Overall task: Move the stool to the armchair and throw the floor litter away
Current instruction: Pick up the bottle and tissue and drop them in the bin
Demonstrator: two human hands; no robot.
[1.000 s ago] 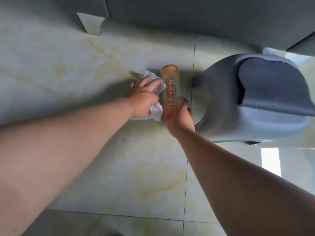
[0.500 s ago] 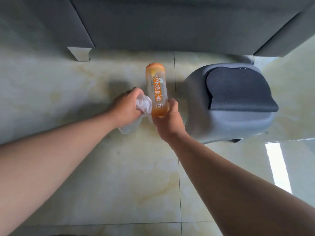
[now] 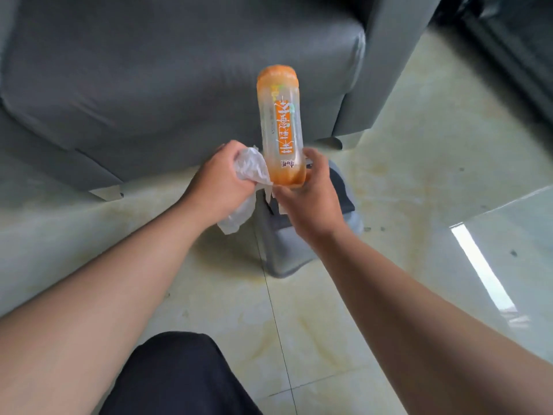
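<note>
My right hand (image 3: 309,202) grips the neck end of an orange plastic bottle (image 3: 281,127), which points away from me, well above the floor. My left hand (image 3: 220,182) is closed around a crumpled white tissue (image 3: 250,175) that hangs down below the fist, right beside the bottle. Under both hands stands a grey bin with a dark swing lid (image 3: 287,250), mostly hidden by my right hand and forearm. The grey armchair (image 3: 149,85) fills the space behind. No stool is in view.
The floor is glossy pale tile (image 3: 419,190) with a bright reflection at the right. The armchair's short legs (image 3: 107,193) rest on it. My dark trouser leg (image 3: 179,375) shows at the bottom. A dark piece of furniture (image 3: 514,40) sits at the top right.
Both hands have lifted the bottle and tissue off the floor and risen with the view; the armchair seat now shows and the bin sits beneath my hands.
</note>
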